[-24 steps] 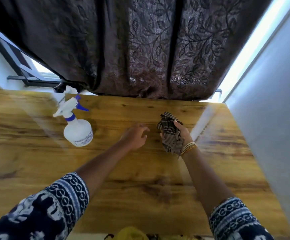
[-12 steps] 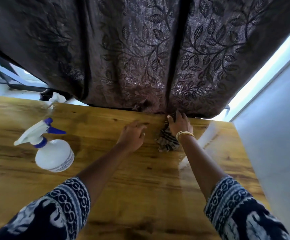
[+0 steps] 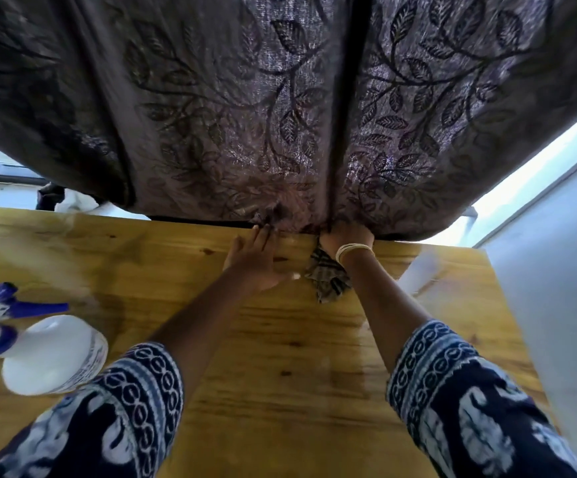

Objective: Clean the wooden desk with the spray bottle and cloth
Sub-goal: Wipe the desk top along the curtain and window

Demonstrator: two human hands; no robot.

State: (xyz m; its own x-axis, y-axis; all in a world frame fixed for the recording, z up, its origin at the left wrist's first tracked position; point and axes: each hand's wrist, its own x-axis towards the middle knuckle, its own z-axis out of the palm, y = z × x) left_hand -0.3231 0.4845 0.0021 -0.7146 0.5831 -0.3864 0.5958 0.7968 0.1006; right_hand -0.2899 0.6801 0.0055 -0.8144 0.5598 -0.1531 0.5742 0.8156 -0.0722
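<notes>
Right hand (image 3: 347,236): placed at the far edge of the desk, against the hem of the dark leaf-patterned curtain (image 3: 280,108); the fingers were hidden by the hem, so its grip could not be told. Pale bangles (image 3: 353,250) were worn at the wrist, and the crumpled brown checked cloth (image 3: 326,279) was found under wrist and forearm, lying on the wood. Left hand (image 3: 254,260): laid just beside the cloth, fingers straight and reaching to the curtain hem, nothing held. Both forearms were seen in blue-and-white printed sleeves (image 3: 135,401). The glossy wooden desk (image 3: 280,391) was recorded beneath. The white plastic spray bottle with blue trigger (image 3: 45,350) was stood at the near left, well apart from both hands. A pale wall (image 3: 563,288) was noted at right.
</notes>
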